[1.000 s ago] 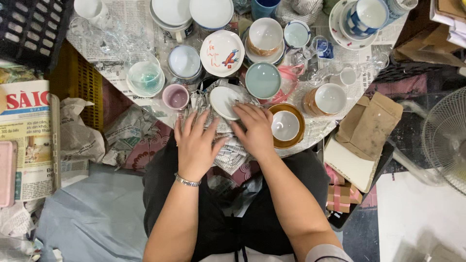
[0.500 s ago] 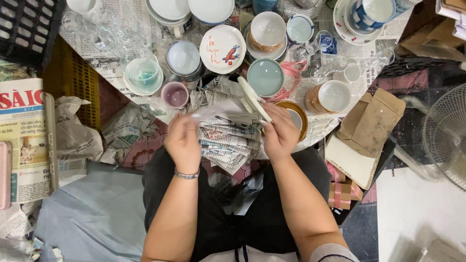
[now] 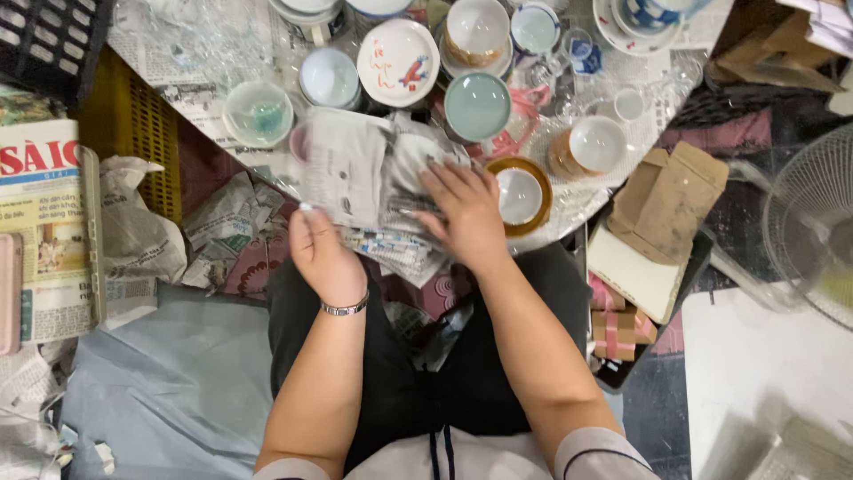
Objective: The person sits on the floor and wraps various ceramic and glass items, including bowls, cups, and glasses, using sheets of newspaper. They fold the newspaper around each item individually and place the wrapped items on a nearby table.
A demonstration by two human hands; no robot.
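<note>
A sheet of newspaper (image 3: 342, 178) lies half-folded over a small white plate (image 3: 410, 158) on the table edge in front of me. My left hand (image 3: 318, 253), with a metal bracelet on its wrist, grips the sheet's near edge and lifts it; the paper is blurred. My right hand (image 3: 466, 213) lies flat with fingers spread, pressing on the plate and the paper around it. Only a part of the plate's rim shows under the folds.
Many bowls and cups crowd the table: a pale green bowl (image 3: 477, 105), a white dish with red marks (image 3: 398, 60), a brown-rimmed bowl (image 3: 520, 194), a glass bowl (image 3: 258, 114). Crumpled newspaper (image 3: 133, 227) and a yellow crate (image 3: 133, 124) sit left; cardboard boxes (image 3: 671, 200) and a fan (image 3: 813, 222) right.
The plate, held tilted on edge half a second ago, now lies down under my right palm. My left hand has swung the newspaper sheet up and over it.
</note>
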